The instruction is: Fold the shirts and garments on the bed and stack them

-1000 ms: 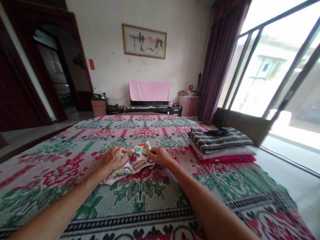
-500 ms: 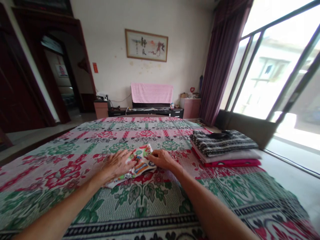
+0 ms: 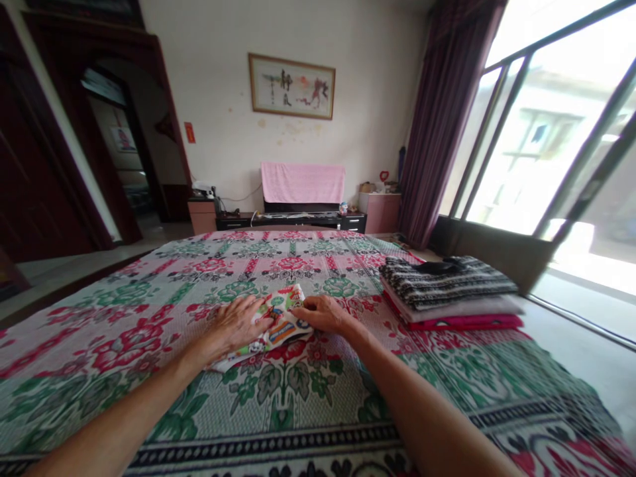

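A small folded white cloth with a colourful cartoon print [image 3: 282, 329] lies on the flowered bedspread [image 3: 278, 397] in front of me. My left hand [image 3: 239, 322] rests flat over its left part, fingers stretched out, covering much of that side. At the cloth's right end, my right hand [image 3: 322, 313] has its thumb and fingers closed on the edge. The fingers hide that corner. Whether the cloth is a garment I cannot tell.
To the right sits a stack of folded clothes [image 3: 447, 291], a black-and-white striped one on top. Beyond the bedspread are a low black cabinet [image 3: 293, 222] and a pink towel [image 3: 303, 182]. A large window [image 3: 546, 146] and a purple curtain [image 3: 432, 126] stand on the right.
The view has shifted very slightly. Both hands stay in nearly the same places on the cloth, which looks unchanged.
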The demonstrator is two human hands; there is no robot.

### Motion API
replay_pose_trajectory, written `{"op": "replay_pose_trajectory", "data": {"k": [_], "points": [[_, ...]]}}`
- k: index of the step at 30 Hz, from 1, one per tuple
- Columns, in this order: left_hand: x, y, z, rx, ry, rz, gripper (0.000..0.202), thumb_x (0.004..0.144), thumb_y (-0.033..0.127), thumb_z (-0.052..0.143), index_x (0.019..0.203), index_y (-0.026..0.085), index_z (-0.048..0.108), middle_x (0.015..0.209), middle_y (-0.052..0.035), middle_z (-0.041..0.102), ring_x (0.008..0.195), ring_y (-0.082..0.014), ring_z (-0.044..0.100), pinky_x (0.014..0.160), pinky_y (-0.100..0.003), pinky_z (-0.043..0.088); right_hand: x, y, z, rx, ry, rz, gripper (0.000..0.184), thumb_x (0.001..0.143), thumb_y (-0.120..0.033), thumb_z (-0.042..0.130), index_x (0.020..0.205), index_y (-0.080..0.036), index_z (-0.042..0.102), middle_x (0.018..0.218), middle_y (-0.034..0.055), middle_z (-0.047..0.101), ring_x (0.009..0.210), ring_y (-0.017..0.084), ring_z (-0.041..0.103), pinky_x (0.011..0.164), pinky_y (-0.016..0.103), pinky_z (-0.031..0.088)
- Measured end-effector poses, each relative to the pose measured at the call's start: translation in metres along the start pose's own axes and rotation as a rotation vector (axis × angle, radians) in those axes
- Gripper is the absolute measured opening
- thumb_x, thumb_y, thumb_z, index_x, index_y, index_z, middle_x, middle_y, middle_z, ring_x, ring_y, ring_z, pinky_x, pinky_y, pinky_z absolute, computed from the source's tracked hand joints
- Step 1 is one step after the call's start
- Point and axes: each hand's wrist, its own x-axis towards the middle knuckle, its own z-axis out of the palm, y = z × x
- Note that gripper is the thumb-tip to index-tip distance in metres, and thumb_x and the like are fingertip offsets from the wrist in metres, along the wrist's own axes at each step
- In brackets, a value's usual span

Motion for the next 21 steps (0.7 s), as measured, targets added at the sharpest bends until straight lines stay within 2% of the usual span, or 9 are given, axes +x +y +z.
{"op": "replay_pose_trajectory", "data": {"k": [6, 10, 13, 17, 21], "points": [[0.0, 0.0, -0.003, -0.02, -0.01, -0.007, 0.058, 0.085, 0.057, 0.04, 0.131, 0.024, 0.05, 0.136, -0.0109, 0.049, 0.125, -0.0308, 0.043, 0.101, -0.046, 0.033, -0.002, 0.0, -0.001, -0.024, -0.027, -0.006, 0.033, 0.074, -0.044, 0.053, 0.057, -0.015, 0.053, 0.052, -0.0058, 0.038, 0.052, 0.006, 0.035, 0.047, 0.02, 0.022], [0.002, 0.002, -0.008, -0.052, 0.025, 0.002, 0.057, 0.085, 0.057, 0.04, 0.13, 0.025, 0.051, 0.136, -0.0098, 0.049, 0.124, -0.0289, 0.045, 0.099, -0.04, 0.038, -0.002, 0.0, -0.001, -0.034, -0.025, -0.038, 0.031, 0.074, -0.041, 0.054, 0.057, -0.015, 0.055, 0.052, -0.006, 0.035, 0.052, 0.006, 0.033, 0.047, 0.02, 0.022], [0.003, 0.004, -0.009, -0.075, 0.048, 0.055, 0.059, 0.087, 0.058, 0.035, 0.133, 0.024, 0.049, 0.137, -0.0094, 0.048, 0.125, -0.0272, 0.044, 0.099, -0.037, 0.039, -0.002, -0.003, -0.001, -0.056, 0.002, -0.024, 0.031, 0.076, -0.041, 0.053, 0.062, -0.015, 0.059, 0.055, -0.0045, 0.044, 0.054, 0.007, 0.037, 0.05, 0.02, 0.025], [0.001, 0.006, -0.003, -0.073, 0.011, 0.069, 0.063, 0.086, 0.06, 0.036, 0.136, 0.024, 0.045, 0.139, -0.0103, 0.047, 0.127, -0.0298, 0.041, 0.102, -0.043, 0.034, 0.003, -0.004, 0.002, -0.053, 0.106, 0.047, 0.032, 0.08, -0.044, 0.051, 0.076, -0.016, 0.066, 0.067, 0.0009, 0.06, 0.062, 0.011, 0.05, 0.056, 0.021, 0.031], [-0.001, 0.009, -0.002, -0.072, 0.018, 0.042, 0.061, 0.086, 0.058, 0.037, 0.135, 0.023, 0.047, 0.14, -0.0109, 0.045, 0.127, -0.0302, 0.041, 0.104, -0.046, 0.032, 0.009, 0.003, 0.011, -0.048, 0.196, 0.083, 0.031, 0.082, -0.036, 0.051, 0.102, -0.017, 0.064, 0.074, 0.0042, 0.067, 0.068, 0.014, 0.057, 0.06, 0.021, 0.035]]}}
